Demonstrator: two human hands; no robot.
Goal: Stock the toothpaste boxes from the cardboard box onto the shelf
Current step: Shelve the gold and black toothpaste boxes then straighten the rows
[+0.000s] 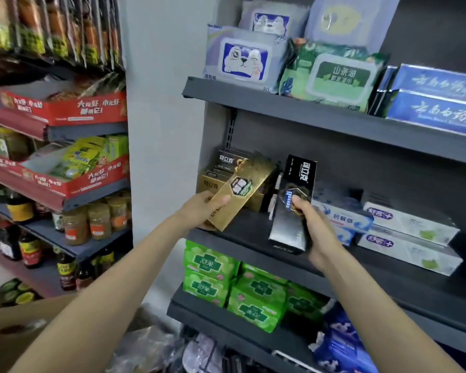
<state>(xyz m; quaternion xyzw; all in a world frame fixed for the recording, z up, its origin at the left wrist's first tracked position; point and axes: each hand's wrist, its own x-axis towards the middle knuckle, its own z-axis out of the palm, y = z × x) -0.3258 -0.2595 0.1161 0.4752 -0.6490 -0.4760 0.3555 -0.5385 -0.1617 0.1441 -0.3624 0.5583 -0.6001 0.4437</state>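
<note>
Along grey shelf — stacked toothpaste boxes.

Dark grey shop shelving on a pale wall, a second stocked rack at left.

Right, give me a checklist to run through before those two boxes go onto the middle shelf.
1. Left hand grips the gold toothpaste box: ok.
2. Right hand grips the black toothpaste box: ok.
3. Bare space on the middle shelf between the gold stack and the white toothpaste boxes: ok, a gap shows.
4. Gold box lined up with the gold stack: not ok, it is tilted.
5. Black box clear of the white boxes: cannot tell, the hand hides that edge.
6. Depth of the gap behind the held boxes: cannot tell.
</note>
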